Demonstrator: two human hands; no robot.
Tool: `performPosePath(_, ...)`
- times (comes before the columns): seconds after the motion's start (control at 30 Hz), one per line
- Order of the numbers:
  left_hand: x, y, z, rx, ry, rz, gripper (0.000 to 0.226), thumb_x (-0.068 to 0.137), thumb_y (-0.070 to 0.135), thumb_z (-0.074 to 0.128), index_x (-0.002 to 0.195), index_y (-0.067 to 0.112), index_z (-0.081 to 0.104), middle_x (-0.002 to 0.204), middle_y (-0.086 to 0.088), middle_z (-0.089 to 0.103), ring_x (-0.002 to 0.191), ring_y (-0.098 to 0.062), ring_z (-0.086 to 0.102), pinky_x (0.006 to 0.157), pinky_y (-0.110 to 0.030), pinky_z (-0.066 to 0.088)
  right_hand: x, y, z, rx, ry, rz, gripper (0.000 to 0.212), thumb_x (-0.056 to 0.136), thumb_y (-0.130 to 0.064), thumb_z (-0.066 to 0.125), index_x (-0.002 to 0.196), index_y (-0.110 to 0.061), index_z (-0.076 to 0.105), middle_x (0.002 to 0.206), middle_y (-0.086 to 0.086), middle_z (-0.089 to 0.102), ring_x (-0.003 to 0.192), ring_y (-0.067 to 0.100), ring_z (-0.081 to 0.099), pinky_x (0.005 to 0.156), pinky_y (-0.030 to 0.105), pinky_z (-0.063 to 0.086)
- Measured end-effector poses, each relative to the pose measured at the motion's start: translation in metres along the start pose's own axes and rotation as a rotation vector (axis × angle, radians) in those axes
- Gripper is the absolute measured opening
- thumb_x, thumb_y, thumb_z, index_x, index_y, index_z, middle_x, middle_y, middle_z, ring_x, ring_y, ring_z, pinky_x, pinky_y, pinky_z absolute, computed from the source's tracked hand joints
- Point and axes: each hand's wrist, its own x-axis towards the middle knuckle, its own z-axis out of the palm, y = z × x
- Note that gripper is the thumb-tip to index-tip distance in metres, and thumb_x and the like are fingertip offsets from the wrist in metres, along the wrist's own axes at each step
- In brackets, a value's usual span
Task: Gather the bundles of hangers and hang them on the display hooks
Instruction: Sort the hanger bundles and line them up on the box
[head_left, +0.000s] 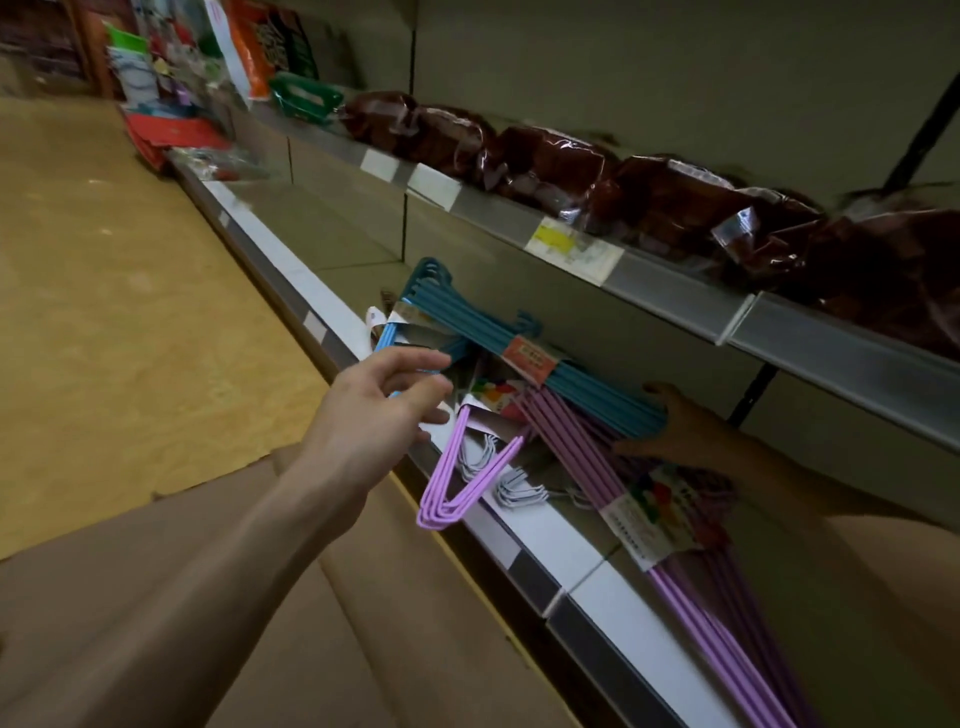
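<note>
Hanger bundles lie in a loose heap on the lower shelf (332, 306), and they take up its middle stretch. Far left, the tan floor (104, 291) runs wide and bare along the shelf front. The left hand (382, 402) reaches in from there over the shelf lip, fingers loosely spread and relaxed, holding nothing; its fingertips sit just beside the light blue bundle (387, 338), which lies at the shelf's front edge, though I cannot tell whether they touch it. Behind that hand the shelf floor is open toward the back wall. Just right, a pale purple bundle (457, 483) hangs its bent corner out past the white price strip (540, 525), over the aisle. Grey wire hooks (514, 491) lie on the shelf beside it. Above these, the teal bundle (524, 343), banded with an orange label, slants from upper left down to the right across the heap. Under it the long purple bundle (691, 587), wrapped in a printed paper sleeve, runs down to the right and crosses the shelf edge near the bottom of the view. The right hand (670, 426), deep in shadow under the upper shelf (670, 291), presses against the lower end of the teal bundle; whether its fingers curl round it I cannot tell. Dark red wrapped packs (665, 202) line the upper shelf, close overhead
</note>
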Motion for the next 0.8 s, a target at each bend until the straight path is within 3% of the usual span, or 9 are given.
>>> performPosePath(0.27, 0.019, -0.015, 0.018, -0.019, 0.002, -0.062, 0.014, 0.095, 0.02, 0.063, 0.105, 0.028, 0.068, 0.101, 0.005, 0.07, 0.085, -0.012, 0.071, 0.08, -0.04, 0.061, 0.021, 0.004, 0.006, 0.035, -0.07, 0.019, 0.124, 0.06, -0.053, 0.09, 0.156, -0.027, 0.017, 0.143, 0.007, 0.051, 0.121, 0.026, 0.056, 0.102, 0.044, 0.049)
performPosePath(0.43, 0.025, -0.021, 0.036, -0.033, -0.051, -0.093, 0.014, 0.096, 0.017, 0.06, 0.104, 0.025, 0.068, 0.099, 0.001, 0.071, 0.084, -0.016, 0.072, 0.079, -0.038, 0.061, 0.022, 0.006, 0.008, -0.104, 0.023, -0.046, 0.08, 0.071, -0.043, 0.082, 0.139, -0.023, 0.044, 0.105, -0.003, 0.063, 0.088, 0.014, 0.064, 0.081, 0.037, 0.059)
performPosePath(0.6, 0.028, -0.025, 0.05, -0.03, -0.088, -0.091, 0.014, 0.096, 0.015, 0.06, 0.104, 0.024, 0.068, 0.099, -0.001, 0.073, 0.082, -0.018, 0.073, 0.08, -0.04, 0.061, 0.017, 0.006, 0.011, -0.206, 0.124, -0.135, 0.055, 0.076, -0.05, 0.072, 0.122, -0.027, 0.052, 0.095, -0.004, 0.065, 0.077, 0.015, 0.066, 0.066, 0.039, 0.061)
performPosePath(0.73, 0.029, -0.026, 0.053, -0.027, -0.103, -0.085, 0.015, 0.097, 0.016, 0.059, 0.107, 0.023, 0.067, 0.1, 0.0, 0.072, 0.083, -0.017, 0.073, 0.079, -0.039, 0.061, 0.01, 0.01, 0.015, -0.316, 0.259, -0.163, 0.057, 0.086, -0.051, 0.063, 0.139, -0.036, 0.044, 0.102, 0.002, 0.063, 0.075, 0.019, 0.064, 0.056, 0.029, 0.055)
performPosePath(0.8, 0.028, -0.027, 0.053, -0.035, -0.105, -0.091, 0.015, 0.097, 0.016, 0.059, 0.106, 0.023, 0.068, 0.101, 0.0, 0.071, 0.083, -0.017, 0.073, 0.077, -0.036, 0.06, 0.003, 0.011, 0.014, -0.399, 0.32, -0.174, 0.062, 0.091, -0.048, 0.062, 0.147, -0.042, 0.037, 0.112, 0.01, 0.058, 0.083, 0.025, 0.063, 0.059, 0.028, 0.052)
